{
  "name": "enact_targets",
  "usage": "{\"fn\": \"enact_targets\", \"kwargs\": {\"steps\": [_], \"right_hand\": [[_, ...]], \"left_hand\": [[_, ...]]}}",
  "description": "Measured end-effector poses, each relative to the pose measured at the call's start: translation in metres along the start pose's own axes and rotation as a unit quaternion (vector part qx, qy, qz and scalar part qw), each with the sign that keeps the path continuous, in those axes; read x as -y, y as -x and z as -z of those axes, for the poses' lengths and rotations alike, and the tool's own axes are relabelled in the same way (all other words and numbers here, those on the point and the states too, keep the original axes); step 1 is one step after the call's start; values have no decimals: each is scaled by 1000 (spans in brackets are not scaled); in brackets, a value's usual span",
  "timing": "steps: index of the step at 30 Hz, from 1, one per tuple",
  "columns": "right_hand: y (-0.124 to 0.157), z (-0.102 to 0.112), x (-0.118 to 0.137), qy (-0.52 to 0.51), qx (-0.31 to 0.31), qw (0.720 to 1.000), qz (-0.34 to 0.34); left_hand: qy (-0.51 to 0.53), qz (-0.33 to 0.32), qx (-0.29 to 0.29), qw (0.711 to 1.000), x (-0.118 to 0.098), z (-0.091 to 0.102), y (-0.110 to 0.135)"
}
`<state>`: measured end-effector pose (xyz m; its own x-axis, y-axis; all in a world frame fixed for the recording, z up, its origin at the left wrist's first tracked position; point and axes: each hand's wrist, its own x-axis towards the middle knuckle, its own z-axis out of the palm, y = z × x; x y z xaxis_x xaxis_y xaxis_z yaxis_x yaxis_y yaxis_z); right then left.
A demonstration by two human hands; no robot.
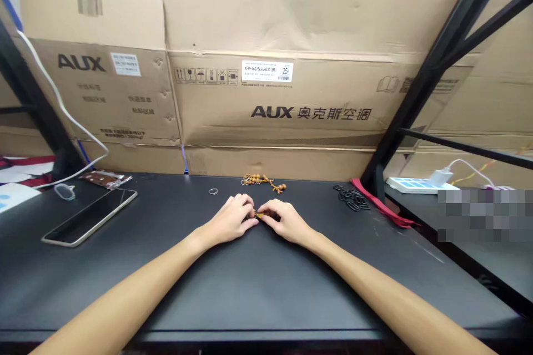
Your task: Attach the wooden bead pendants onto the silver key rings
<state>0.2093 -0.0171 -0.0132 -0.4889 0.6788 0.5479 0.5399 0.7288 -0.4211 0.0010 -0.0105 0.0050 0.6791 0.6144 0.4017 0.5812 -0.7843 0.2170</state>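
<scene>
Bare forearms (125, 283) reach across the black worktop (266, 294)
Fingers (245, 202) of the left hand (229, 221) and right hand (287, 223) pinch a small beaded piece (259, 214) (a bead strand (263, 181) lies beyond, untouched).

From here I see a black tabletop (250, 294) carrying a dark-screened smartphone (89, 216) at left, beside a brown foil packet (106, 179). Further along lie a small metal ring (213, 191), a strand of wooden beads (262, 182), a heap of black loops (352, 198) and a red fabric strip (381, 203).

Small amber-brown beaded cord (259, 215), mostly hidden, pinched between left hand (231, 221) and right hand (287, 223).
</scene>
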Motion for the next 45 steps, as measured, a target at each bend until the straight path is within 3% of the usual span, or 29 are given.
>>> {"fn": "enact_targets", "kwargs": {"steps": [3,8,15,22,26,30,33,36,40,45], "right_hand": [[-1,0,1,-1,9,1000,-12],[-2,0,-6,33,-28,996,-78],[-1,2,5,-52,13,998,-41],[-2,1,-7,27,-34,995,-91],[-1,0,-8,2,-35,998,-61],[-1,3,-1,79,-61,993,-60],[0,5,2,105,-3,993,-56],[0,4,-1,113,56,991,-44],[1,2,-10,122,105,982,-98],[2,2,-16,115,124,980,-103]], "left_hand": [[-19,-1,-2,1000,1,0,-1],[-16,-13,3,1000,1,1,-1],[-51,6,-10,999,0,0,-1],[-5,-9,-19,1000,4,-1,-3],[-19,1,-15,1000,1,2,-2],[-51,10,-12,999,-6,4,0],[-51,-1,16,999,-8,1,1],[-58,22,10,998,0,-4,1],[-59,83,35,994,21,-8,2],[-58,90,40,993,30,-8,1]]}}
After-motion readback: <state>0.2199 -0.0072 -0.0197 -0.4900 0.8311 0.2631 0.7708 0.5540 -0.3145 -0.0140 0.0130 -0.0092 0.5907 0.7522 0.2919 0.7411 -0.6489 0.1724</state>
